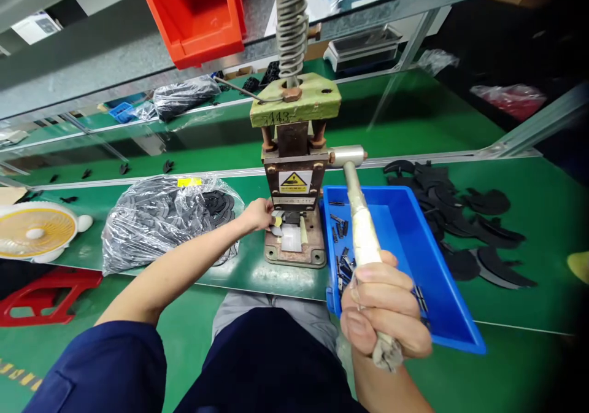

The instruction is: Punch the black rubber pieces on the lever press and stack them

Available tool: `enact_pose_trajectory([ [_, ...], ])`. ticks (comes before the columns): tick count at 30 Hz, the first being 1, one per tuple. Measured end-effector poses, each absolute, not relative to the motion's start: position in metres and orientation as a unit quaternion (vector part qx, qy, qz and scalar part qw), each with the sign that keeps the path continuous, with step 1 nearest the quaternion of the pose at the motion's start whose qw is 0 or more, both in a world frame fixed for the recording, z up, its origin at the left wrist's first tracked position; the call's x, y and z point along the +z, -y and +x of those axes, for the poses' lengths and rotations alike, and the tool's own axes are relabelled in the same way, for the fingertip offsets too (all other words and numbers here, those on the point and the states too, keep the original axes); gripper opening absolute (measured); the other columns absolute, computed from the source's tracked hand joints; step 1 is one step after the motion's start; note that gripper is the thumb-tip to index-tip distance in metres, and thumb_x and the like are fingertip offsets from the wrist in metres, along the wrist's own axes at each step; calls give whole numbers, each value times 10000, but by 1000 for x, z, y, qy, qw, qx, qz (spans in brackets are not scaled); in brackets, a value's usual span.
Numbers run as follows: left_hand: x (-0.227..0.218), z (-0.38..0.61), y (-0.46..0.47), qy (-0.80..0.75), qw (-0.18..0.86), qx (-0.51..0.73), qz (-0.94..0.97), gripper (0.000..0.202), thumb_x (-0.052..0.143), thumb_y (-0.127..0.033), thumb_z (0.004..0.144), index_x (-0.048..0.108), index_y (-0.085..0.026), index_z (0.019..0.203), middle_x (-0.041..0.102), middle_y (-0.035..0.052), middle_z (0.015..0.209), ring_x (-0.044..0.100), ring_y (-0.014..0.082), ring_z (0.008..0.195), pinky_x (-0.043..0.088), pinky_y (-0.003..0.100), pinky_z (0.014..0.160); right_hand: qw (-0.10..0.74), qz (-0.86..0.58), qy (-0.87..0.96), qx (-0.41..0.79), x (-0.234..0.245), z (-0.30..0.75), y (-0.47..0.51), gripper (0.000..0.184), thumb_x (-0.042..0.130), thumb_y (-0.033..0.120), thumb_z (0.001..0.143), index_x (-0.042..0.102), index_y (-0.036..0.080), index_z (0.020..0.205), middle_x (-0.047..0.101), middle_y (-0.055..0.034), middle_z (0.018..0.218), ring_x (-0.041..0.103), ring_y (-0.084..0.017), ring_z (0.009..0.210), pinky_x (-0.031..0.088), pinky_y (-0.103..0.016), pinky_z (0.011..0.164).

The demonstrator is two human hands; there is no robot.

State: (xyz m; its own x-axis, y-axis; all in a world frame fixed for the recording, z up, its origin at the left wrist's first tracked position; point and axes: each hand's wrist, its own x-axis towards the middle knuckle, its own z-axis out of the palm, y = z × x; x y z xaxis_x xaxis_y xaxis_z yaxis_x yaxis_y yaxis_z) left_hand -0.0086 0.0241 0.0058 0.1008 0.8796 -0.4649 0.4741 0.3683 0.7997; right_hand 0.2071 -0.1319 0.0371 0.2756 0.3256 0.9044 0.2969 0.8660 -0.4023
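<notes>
My right hand (386, 305) is wrapped round the taped lever handle (365, 235) of a hand press (294, 149). The lever slopes down toward me from the press's right side. At the left of the press's die, my left hand (260, 214) pinches a curved plastic piece (275, 230), largely hidden by the fingers. A small yellow spot shows beside the fingertips. The piece's inner end reaches toward a dark block (292, 217) under the ram. Below that, a pale metal plate (291, 240) lies on the press base.
A clear bag (161, 223) of dark curved pieces lies left. Right of the press, a blue tray (442, 290) holds several small dark parts, with loose dark curved pieces (488, 235) beyond it. A fan (34, 234) stands far left; a red bin (197, 20) hangs above.
</notes>
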Motion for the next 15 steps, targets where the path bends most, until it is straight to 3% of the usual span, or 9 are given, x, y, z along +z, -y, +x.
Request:
enact_pose_trajectory([
  [3, 6, -11, -21, -627, 523, 218, 535, 393, 792, -12, 619, 432, -150, 541, 403, -92, 466, 489, 53, 401, 521, 185, 456, 757, -252, 603, 9, 38, 208, 130, 226, 656, 162, 799, 466, 210, 686, 634, 45, 774, 629, -171, 804, 524, -516, 907],
  [9, 0, -9, -21, -599, 623, 233, 445, 368, 892, -106, 568, 528, -123, 621, 524, -67, 521, 561, 69, 474, 561, 209, 505, 748, -265, 608, -3, 41, 209, 130, 208, 660, 161, 763, 479, 208, 671, 641, 47, 752, 643, -172, 794, 527, -518, 924],
  [12, -2, -12, -23, -619, 597, 261, 439, 286, 843, -143, 668, 558, -126, 656, 543, -58, 530, 562, 74, 480, 556, 220, 532, 747, -272, 607, -7, 42, 210, 132, 197, 652, 124, 733, 485, 207, 669, 636, 43, 739, 647, -175, 789, 521, -529, 924],
  [15, 1, -33, -23, -669, 489, 295, 476, 71, 702, -145, 809, 633, -126, 808, 619, -18, 607, 610, 97, 529, 540, 218, 574, 750, -271, 604, -6, 42, 209, 132, 210, 655, 116, 715, 478, 203, 644, 632, 39, 716, 645, -173, 778, 515, -520, 909],
])
